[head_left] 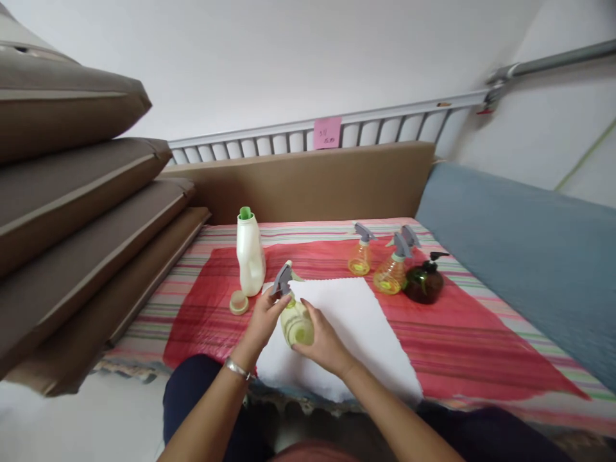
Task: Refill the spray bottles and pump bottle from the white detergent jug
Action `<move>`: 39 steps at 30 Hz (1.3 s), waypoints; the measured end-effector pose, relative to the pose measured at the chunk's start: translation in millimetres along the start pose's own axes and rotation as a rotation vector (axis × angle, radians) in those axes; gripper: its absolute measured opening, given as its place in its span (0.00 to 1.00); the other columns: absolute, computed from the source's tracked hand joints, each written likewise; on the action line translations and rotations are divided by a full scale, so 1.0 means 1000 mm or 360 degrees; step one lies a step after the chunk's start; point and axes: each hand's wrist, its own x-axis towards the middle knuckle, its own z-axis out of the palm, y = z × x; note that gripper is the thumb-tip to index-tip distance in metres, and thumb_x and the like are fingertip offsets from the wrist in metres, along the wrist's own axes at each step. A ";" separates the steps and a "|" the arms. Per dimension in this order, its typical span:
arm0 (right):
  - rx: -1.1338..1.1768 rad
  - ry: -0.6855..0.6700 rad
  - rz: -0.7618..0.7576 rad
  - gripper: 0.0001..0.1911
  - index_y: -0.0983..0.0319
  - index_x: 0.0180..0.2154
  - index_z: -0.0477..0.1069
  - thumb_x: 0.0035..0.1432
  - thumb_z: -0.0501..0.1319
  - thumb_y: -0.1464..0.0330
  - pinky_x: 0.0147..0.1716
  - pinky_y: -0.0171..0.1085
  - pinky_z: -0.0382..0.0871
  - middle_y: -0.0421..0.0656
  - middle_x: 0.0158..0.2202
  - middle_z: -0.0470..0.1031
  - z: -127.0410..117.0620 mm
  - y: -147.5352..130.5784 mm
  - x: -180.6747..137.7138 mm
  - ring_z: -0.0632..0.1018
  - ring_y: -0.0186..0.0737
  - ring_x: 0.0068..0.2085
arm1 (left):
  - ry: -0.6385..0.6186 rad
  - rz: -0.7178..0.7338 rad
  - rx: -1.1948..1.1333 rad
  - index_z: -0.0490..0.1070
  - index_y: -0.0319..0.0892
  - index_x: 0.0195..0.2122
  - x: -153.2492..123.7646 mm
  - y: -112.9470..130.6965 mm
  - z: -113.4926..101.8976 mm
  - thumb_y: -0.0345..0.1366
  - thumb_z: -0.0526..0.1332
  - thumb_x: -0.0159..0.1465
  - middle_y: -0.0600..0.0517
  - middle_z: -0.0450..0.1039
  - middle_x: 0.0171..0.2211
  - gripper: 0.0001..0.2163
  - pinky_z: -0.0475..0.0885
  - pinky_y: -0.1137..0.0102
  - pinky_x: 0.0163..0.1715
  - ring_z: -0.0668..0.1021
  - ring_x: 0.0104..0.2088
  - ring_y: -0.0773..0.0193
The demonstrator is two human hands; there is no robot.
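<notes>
Left hand [266,317] grips the head of one sprayer [296,323] and right hand [327,340] its body, probably to steady it, tilted, above the white sheet [359,327], which likely shields the red cover [433,346] beneath. Right of the sheet stand three more sprayers [360,258] and one dark pump [423,284]; left of it, one jug [249,260] and one cap [239,303].

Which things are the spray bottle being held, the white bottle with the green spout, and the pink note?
Held spray bottle [296,323]: head view, on its body.
White bottle [249,249]: head view, on its body below the neck.
Pink note [328,133]: head view, on the middle of the paper.
</notes>
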 end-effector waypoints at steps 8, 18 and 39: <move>0.0112 -0.0197 0.0038 0.48 0.55 0.61 0.54 0.38 0.70 0.69 0.56 0.51 0.58 0.48 0.59 0.61 -0.028 -0.034 -0.006 0.66 0.51 0.56 | -0.0024 0.0048 -0.0240 0.71 0.41 0.43 -0.009 0.036 0.012 0.38 0.63 0.57 0.50 0.76 0.40 0.13 0.69 0.67 0.44 0.76 0.40 0.62; 0.0644 -0.0018 0.0174 0.44 0.54 0.59 0.52 0.42 0.68 0.65 0.49 0.47 0.65 0.47 0.50 0.67 -0.040 -0.077 -0.017 0.71 0.50 0.51 | 0.0254 -0.0023 -0.0839 0.73 0.43 0.38 -0.018 0.071 0.004 0.36 0.67 0.53 0.53 0.76 0.37 0.12 0.72 0.70 0.38 0.77 0.35 0.66; 0.1586 0.0528 0.0354 0.21 0.57 0.43 0.64 0.49 0.67 0.61 0.37 0.37 0.69 0.41 0.40 0.72 -0.015 -0.097 -0.016 0.72 0.37 0.38 | 0.0623 0.0138 -0.0768 0.75 0.40 0.38 -0.031 0.082 0.010 0.35 0.70 0.51 0.49 0.78 0.38 0.13 0.75 0.70 0.39 0.79 0.36 0.64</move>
